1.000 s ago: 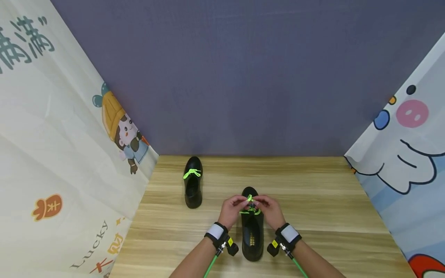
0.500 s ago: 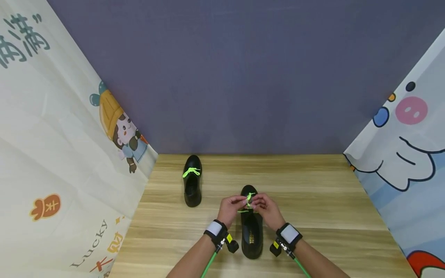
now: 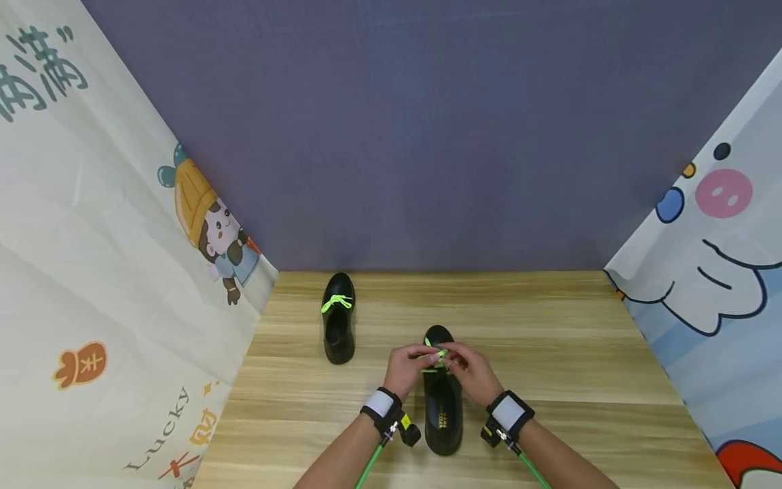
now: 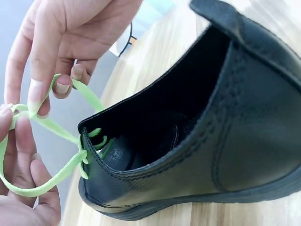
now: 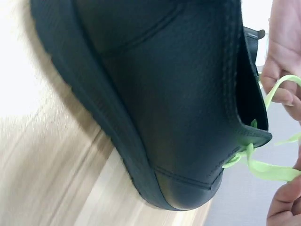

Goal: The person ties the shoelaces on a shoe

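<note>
A black leather shoe stands on the wooden floor, its toe pointing away from me. Bright green shoelaces come out of its eyelets in loose loops. My left hand pinches the lace between thumb and fingers above the shoe's front. Facing it, my right hand also pinches the lace, and the fingertips of both hands nearly meet. In the left wrist view, one loop hangs from the left hand and another strand passes over the fingers of the right hand. The fingers hide part of the lacing.
Farther left stands a second black shoe, its green lace tied in a bow. A grey-blue wall rises behind the wooden floor. Printed cartoon sheets flank it at the left and right.
The lace piece that stood up above my fingertips has dropped toward the shoe. My hands stay at the lacing with their fingertips shifting slightly. The second shoe is unmoved.
</note>
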A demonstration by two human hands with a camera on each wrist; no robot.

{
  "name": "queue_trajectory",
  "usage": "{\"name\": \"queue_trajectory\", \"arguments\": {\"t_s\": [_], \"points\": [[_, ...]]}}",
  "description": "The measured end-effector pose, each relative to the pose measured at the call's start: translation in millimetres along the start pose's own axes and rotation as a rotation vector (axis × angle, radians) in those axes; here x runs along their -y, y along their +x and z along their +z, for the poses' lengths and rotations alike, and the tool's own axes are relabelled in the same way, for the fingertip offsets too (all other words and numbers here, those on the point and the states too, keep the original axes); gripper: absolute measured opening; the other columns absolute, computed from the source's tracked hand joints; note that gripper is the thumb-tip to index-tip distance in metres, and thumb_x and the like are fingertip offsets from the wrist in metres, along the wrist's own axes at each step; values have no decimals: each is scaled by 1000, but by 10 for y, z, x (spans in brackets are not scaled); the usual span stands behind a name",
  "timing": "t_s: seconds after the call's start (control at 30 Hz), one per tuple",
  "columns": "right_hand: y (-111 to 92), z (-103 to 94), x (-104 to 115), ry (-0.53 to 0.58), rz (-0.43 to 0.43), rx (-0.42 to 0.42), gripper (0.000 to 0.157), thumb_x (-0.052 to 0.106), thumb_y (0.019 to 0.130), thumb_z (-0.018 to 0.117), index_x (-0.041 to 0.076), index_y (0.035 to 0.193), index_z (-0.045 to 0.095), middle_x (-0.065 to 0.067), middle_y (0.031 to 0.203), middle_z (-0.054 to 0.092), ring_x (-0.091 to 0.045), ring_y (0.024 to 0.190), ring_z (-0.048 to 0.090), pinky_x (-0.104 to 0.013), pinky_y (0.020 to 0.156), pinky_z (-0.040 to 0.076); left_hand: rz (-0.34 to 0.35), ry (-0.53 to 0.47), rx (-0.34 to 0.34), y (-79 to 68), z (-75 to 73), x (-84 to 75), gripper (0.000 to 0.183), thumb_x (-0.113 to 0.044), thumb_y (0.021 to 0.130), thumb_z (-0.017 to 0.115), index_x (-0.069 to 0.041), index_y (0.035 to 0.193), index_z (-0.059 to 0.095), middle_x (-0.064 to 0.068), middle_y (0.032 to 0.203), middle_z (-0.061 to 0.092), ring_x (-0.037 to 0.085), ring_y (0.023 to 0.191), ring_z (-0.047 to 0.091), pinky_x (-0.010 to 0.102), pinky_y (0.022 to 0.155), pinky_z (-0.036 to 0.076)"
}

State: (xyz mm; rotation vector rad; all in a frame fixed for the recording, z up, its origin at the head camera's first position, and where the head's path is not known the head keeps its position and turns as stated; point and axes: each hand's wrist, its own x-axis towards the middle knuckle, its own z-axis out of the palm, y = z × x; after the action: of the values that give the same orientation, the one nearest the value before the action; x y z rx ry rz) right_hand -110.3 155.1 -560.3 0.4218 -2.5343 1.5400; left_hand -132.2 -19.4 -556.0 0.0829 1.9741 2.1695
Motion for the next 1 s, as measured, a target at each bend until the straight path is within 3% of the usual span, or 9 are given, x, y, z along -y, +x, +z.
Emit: {"name": "queue_trajectory", "arguments": {"t_s": [0.13,0.27,0.37,0.47,0.63,0.77,0.9,1.0], "points": [[13,0,-11,-81,-59,-2,28,-7,86,72,2,112,70,-3,87,62,-5,74,51,-24,60,45,20,53,-11,3,17,-3,12,-4,87,76,2,98,77,11,98,74,14,89,68,34,81,57],[26,-15,-23,-86,-43,38,20,-3,86,75,6,103,72,0,89,58,-6,74,49,-24,62,45,36,89,-13,13,27,-10,11,-3,87,76,1,98,78,11,99,74,15,93,66,24,76,55],[30,-22,-32,-72,-8,62,15,0,86,76,8,98,74,3,91,56,-7,76,49,-23,64,45,61,111,8,-44,37,-135,12,2,88,74,7,98,75,15,99,73,19,94,67,23,75,55],[24,-28,-42,-52,-21,70,12,0,86,76,9,95,74,1,94,57,-11,80,51,-24,65,45,86,165,24,-69,35,-162,11,5,87,72,10,97,74,18,99,73,21,94,67,22,74,54],[5,-40,-64,-46,-67,85,11,-1,86,75,8,93,75,-4,98,62,-15,86,55,-26,68,46,116,260,38,-27,-1,-22,10,0,87,74,5,96,76,15,99,73,14,93,65,21,75,51],[4,-60,-79,-47,-87,122,9,1,88,74,7,94,74,-4,94,66,-12,83,56,-27,68,48,136,292,62,-14,-32,0,10,-5,88,76,0,96,78,10,97,74,12,92,65,24,77,52],[3,-86,-77,-16,-25,169,8,7,92,71,6,100,71,-1,90,69,-7,78,55,-25,67,47,141,320,75,3,-55,2,7,-10,88,77,-7,95,79,3,96,74,10,91,65,25,78,51],[1,-98,-80,43,44,201,19,10,95,68,4,113,64,0,87,69,-6,77,58,-25,66,47,148,344,78,5,-65,-2,7,-10,88,77,-8,94,79,0,95,74,8,89,64,25,76,50]]}}
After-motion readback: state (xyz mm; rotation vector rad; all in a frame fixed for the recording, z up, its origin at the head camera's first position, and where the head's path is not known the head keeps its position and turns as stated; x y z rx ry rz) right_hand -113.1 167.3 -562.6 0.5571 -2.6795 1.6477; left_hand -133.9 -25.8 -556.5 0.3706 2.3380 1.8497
